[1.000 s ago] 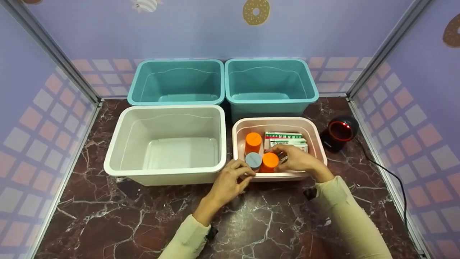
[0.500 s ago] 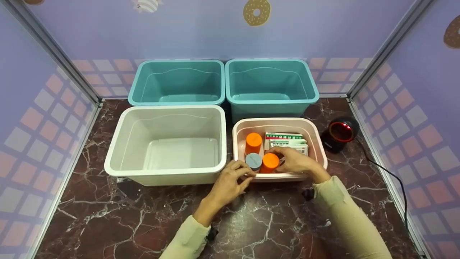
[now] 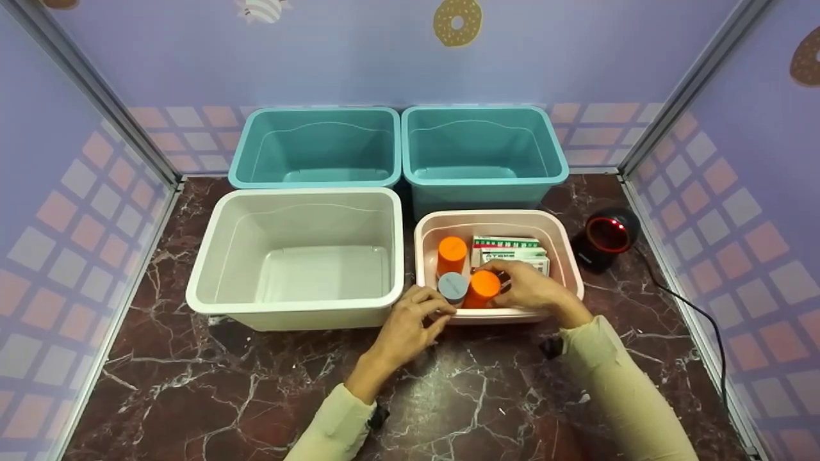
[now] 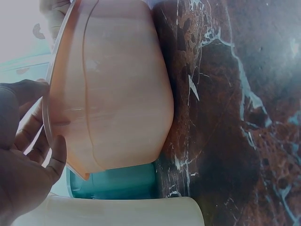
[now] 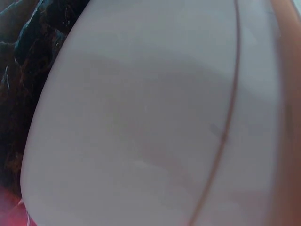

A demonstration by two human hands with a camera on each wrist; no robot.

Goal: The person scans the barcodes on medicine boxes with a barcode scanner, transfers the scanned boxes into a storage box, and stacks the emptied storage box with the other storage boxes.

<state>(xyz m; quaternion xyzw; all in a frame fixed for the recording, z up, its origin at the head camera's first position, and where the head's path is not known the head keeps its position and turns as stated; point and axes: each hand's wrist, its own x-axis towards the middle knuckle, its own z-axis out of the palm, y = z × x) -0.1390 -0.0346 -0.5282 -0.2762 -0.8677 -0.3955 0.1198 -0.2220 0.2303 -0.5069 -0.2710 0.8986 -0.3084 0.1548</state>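
A small pale pink bin (image 3: 430, 221) holds two orange round-topped bottles, a grey-topped bottle (image 3: 452, 287) and several medicine boxes (image 3: 512, 251). My right hand (image 3: 528, 285) reaches into it and grips the near orange bottle (image 3: 483, 285) from the right; part of the fingers is hidden behind its top. The other orange bottle (image 3: 451, 253) stands farther back on the left. With my left hand (image 3: 410, 323), I hold the bin's near left rim, next to the grey top. That rim (image 4: 46, 110) shows between the fingers in the left wrist view. The right wrist view has only the bin's outer wall (image 5: 141, 117).
A large off-white bin (image 3: 295, 307) stands left of the pink one. Behind are two teal bins, one on the left (image 3: 314, 184) and one on the right (image 3: 483, 181). A black scanner (image 3: 605, 237) with red lights and a cable sits at the right. Panels enclose the marbled table (image 3: 256, 397).
The top of the near orange bottle has shifted slightly to the right and away from the near rim, with my right hand on it. My left hand has stayed in place.
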